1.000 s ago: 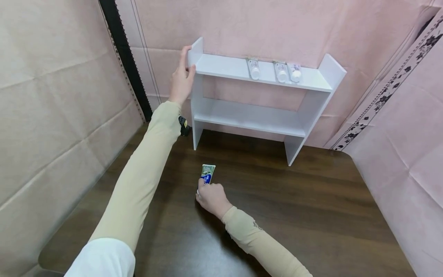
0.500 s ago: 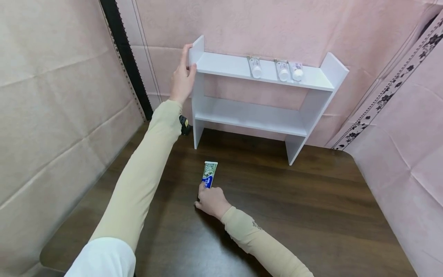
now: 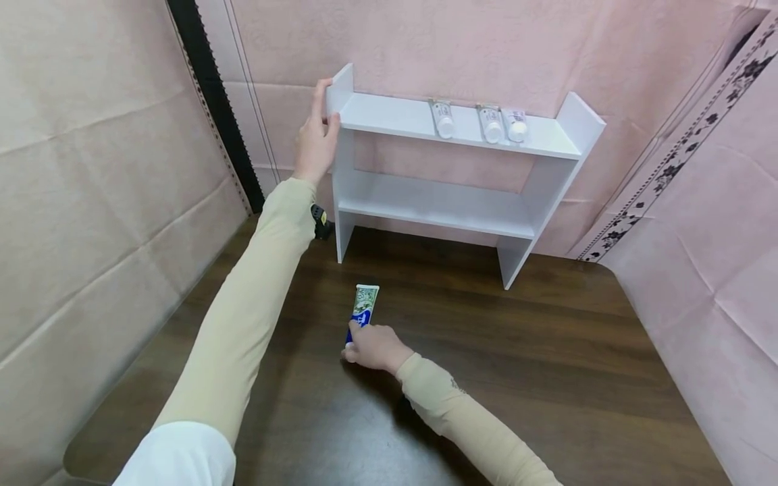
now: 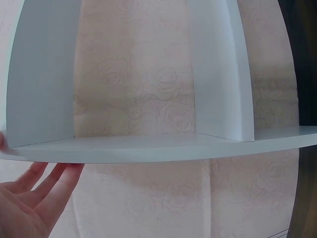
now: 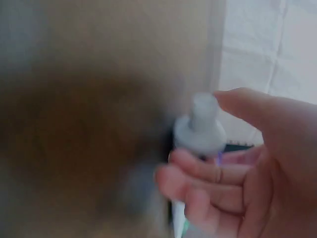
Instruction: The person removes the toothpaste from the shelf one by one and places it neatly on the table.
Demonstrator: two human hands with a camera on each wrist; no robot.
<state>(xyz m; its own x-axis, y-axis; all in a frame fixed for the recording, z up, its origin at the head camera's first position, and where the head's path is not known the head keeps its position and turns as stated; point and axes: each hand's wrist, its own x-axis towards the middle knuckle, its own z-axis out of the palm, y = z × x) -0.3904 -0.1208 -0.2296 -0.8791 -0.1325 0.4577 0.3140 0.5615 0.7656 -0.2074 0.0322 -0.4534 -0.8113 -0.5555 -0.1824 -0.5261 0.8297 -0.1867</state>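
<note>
At the back of the table, my left hand (image 3: 314,147) grips the upper left side panel of a white two-tier shelf (image 3: 437,201). In the left wrist view, its fingers (image 4: 58,191) lie against the panel's outer face. Over the front of the brown table (image 3: 547,351), my right hand (image 3: 379,347) holds a green and blue toothpaste tube (image 3: 364,305) near its capped end, the flat end pointing at the shelf. The right wrist view, partly blurred, shows the white cap (image 5: 203,131) between the thumb and the curled fingers; the hand hides much of the tube.
Several light tubes lie on the shelf's top board, caps forward: one tube (image 3: 442,120) near the middle and a pair (image 3: 489,125) further right. Pink cloth walls (image 3: 456,47) close off the back and right; a beige cloth wall (image 3: 103,169) stands at the left.
My right hand has slid back along the toothpaste tube towards its cap, so more of the tube shows. The left hand keeps its place on the shelf.
</note>
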